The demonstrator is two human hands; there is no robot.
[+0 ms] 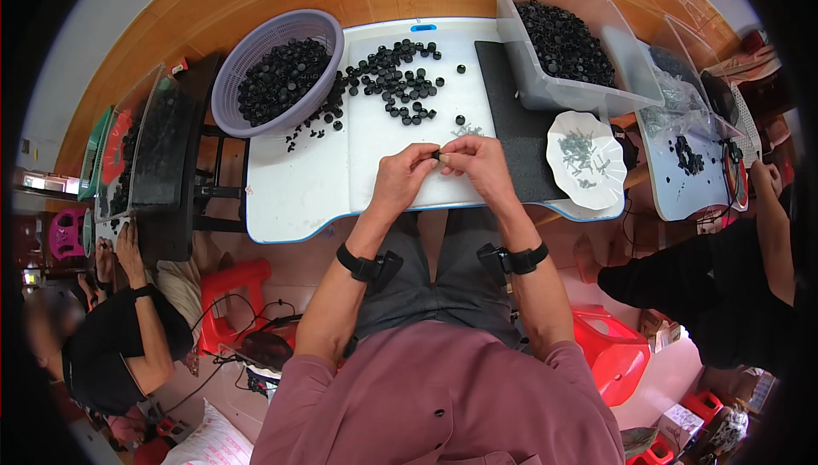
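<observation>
Over the near part of the white table (298, 192), both my hands meet at a small black part (437, 155). My left hand (402, 177) is closed in a pinch on its left side. My right hand (480, 168) pinches it from the right, so the fingertips hide most of it. Just beyond the hands lie several black round caps (416, 90), spread loosely on the white surface. A few thin pale pins (466, 130) rest behind my right hand. More such pins lie on a white scalloped plate (610, 188) to the right.
A purple basket (223, 100) full of black parts stands at the back left. Tiny black pieces (307, 131) lie below it. At the back right, a clear bin (545, 94) of black parts sits by a dark mat (511, 150). Other people work at tables on both sides.
</observation>
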